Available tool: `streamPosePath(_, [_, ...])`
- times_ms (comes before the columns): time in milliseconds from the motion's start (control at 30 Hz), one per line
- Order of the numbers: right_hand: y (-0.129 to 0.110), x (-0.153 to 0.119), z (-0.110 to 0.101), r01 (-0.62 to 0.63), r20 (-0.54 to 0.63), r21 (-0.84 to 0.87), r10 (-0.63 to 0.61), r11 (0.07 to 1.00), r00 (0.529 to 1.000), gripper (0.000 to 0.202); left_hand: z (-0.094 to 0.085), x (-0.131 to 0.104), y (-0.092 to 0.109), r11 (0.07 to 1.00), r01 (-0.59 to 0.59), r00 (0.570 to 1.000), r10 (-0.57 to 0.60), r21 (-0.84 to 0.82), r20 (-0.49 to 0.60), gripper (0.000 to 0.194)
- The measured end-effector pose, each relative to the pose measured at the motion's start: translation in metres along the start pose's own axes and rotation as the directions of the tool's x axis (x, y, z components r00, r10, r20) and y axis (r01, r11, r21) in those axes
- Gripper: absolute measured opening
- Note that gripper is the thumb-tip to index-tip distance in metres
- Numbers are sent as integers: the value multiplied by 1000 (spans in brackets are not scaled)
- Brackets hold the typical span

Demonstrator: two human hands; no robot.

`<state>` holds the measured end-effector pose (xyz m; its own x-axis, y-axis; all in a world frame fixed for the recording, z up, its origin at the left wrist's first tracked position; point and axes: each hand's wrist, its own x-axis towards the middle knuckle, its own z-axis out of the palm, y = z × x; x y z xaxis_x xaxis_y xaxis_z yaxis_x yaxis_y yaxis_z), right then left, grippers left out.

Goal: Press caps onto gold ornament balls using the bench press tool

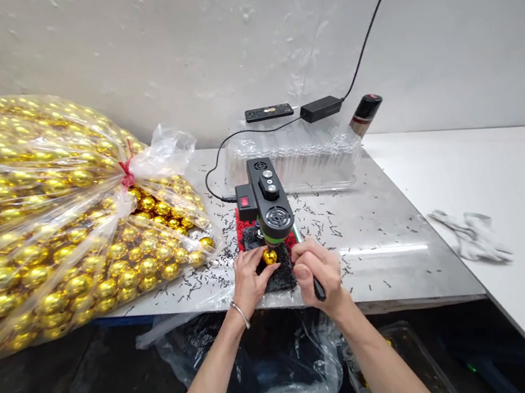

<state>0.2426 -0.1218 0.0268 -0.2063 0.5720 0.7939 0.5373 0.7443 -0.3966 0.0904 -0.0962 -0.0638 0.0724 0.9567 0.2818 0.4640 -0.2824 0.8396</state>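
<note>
A black machine [272, 198] with round vents, buttons and a red switch box stands on a black and red mat [280, 279]. Beneath its head, my left hand [251, 280] pinches a small shiny gold ball [270, 257] between thumb and fingers. A bracelet circles my left wrist. My right hand [319, 274] is wrapped round a black lever handle [319, 290] on the machine's right side; the handle's end sticks out below the fist. The fingers partly cover the ball and the lever.
A big clear bag of gold balls [37, 243] fills the left. Behind the machine are a clear plastic tray [297, 160], a power adapter [321, 108] and a dark can [366, 114]. White gloves [472, 235] lie right. Small black bits litter the table [408, 272]. Clear plastic hangs below its edge.
</note>
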Motion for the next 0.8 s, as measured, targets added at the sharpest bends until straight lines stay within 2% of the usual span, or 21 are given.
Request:
streamPosePath(200, [21, -30, 29, 10, -142, -28, -14, 1000, 990, 32, 0, -1, 1, 1000, 9, 1000, -9, -10, -4, 34])
streamPosePath(400, [29, -37, 38, 9, -217, -42, -17, 999, 976, 34, 0, 0, 2, 1000, -5, 1000, 5, -7, 1, 33])
streamPosePath(600, [26, -34, 36, 65, -156, -1, -64, 998, 986, 33, 2, -1, -1, 999, -28, 999, 28, -30, -25, 33])
streamPosePath(800, [1, 0, 15, -46, -195, 70, 59, 996, 979, 30, 2, 2, 1, 998, -20, 998, 17, -58, -67, 34])
